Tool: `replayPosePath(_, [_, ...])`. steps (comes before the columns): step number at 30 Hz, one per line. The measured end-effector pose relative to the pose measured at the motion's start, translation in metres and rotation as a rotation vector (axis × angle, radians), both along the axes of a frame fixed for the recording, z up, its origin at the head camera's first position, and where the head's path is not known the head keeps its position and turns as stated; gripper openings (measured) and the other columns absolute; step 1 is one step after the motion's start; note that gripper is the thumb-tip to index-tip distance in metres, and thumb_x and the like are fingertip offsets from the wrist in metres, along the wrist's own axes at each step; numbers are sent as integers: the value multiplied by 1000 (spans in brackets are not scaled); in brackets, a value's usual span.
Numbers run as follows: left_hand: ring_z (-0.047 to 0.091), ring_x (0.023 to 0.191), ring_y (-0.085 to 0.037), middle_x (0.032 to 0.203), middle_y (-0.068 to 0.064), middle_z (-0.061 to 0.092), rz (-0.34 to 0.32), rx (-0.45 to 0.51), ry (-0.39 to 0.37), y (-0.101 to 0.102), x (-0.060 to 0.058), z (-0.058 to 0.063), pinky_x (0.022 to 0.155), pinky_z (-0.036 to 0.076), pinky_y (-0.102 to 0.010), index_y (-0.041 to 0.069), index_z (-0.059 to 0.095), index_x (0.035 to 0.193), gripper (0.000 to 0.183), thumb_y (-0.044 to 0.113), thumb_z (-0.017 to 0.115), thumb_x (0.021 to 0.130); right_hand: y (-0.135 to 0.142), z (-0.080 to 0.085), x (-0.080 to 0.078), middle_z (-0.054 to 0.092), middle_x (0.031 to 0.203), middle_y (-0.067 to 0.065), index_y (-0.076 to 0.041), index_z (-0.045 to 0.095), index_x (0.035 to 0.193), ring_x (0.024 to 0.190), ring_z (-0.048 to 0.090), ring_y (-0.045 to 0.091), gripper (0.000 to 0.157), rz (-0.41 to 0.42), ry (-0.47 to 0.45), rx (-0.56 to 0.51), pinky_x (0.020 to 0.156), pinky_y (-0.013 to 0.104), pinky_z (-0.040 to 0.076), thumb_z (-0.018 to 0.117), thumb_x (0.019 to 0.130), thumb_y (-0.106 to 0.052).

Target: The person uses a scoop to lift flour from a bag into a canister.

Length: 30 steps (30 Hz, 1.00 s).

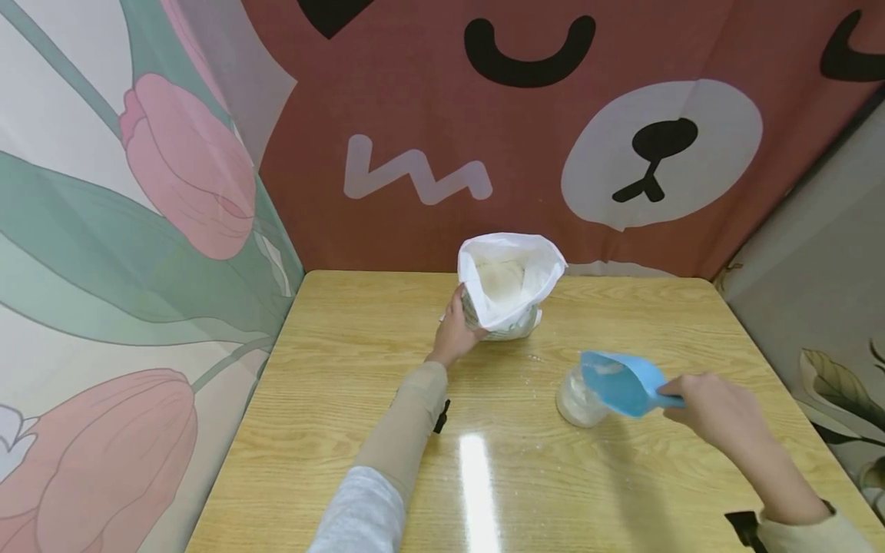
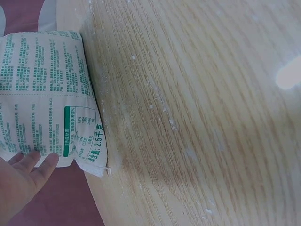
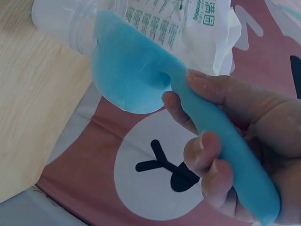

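My left hand [image 1: 458,332] holds the left side of an opened white flour bag [image 1: 512,321], its fingertips lying on the green-printed face. The bag stands near the table's far edge, its mouth tipped toward me and pale powder showing inside. In my right hand [image 1: 715,411] is the handle of a blue scoop [image 1: 639,380], the thumb along one side and fingers curled round the other. The scoop's front end is tilted at the mouth of a clear jar [image 1: 579,401] with whitish contents. In the right wrist view the jar [image 3: 56,23] lies partly behind the scoop.
White powder specks [image 2: 171,123] dot the wood-grain table [image 1: 359,346] between bag and jar. Behind the far edge hangs a brown curtain [image 1: 415,230] with a bear print. A flower-print curtain [image 1: 187,307] borders the left side.
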<state>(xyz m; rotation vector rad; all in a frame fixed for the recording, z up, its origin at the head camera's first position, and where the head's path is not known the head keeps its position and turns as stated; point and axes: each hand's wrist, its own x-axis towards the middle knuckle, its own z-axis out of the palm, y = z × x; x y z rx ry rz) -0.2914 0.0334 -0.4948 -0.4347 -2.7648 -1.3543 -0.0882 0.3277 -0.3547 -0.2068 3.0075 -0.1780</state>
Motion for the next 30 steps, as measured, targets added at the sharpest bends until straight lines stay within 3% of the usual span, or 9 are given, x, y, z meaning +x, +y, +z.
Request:
replayPosePath(6, [38,119,-32,141,-17,26,0,-5,-5,0,0,0,93,35,-45,21,1,144,102,36,73,73,12,1,-2,62,92,24,5,65,99,66,59,28,31,-50,-71,-78,48,35,44,71,74,-13])
replayPosePath(14, [37,120,-32,141,-17,26,-3,-11,6,0,1,1,93,35,-44,20,1,144,102,37,72,73,20,-1,1,53,63,0,7,61,101,45,46,14,25,-111,-113,-196,41,30,36,60,84,-11])
replayPosePath(24, [38,119,-33,140,-18,27,-1,-9,11,0,1,0,93,36,-46,19,1,144,102,35,73,73,21,-12,2,42,60,4,12,48,102,43,42,14,22,-131,-163,-420,37,24,38,50,89,-5])
replayPosePath(30, [38,119,-33,139,-18,28,3,-17,11,0,0,0,92,36,-45,19,2,144,101,35,73,73,20,-18,3,41,64,5,13,34,112,46,43,15,28,-112,-148,-471,39,26,38,40,95,-8])
